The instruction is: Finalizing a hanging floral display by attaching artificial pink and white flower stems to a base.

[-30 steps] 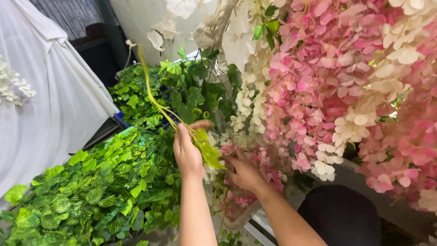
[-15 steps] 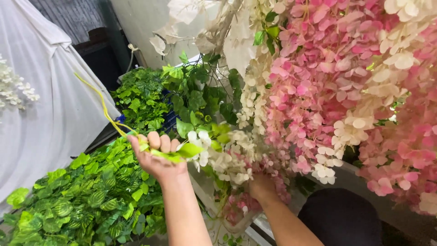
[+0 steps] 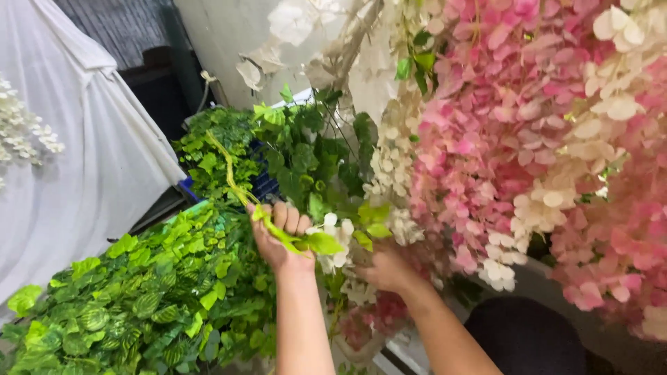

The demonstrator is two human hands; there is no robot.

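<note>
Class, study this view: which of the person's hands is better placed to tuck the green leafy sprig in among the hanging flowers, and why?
Probably the left hand: it already grips the green leafy sprig, close beside the white blossoms. The right hand is low among the flowers, partly hidden, and what it holds cannot be told.

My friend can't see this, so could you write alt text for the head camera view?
A left hand grips a thin green leafy stem beside hanging pink and cream flowers. The right hand reaches among white blossoms, above a heap of green leaves.
</note>
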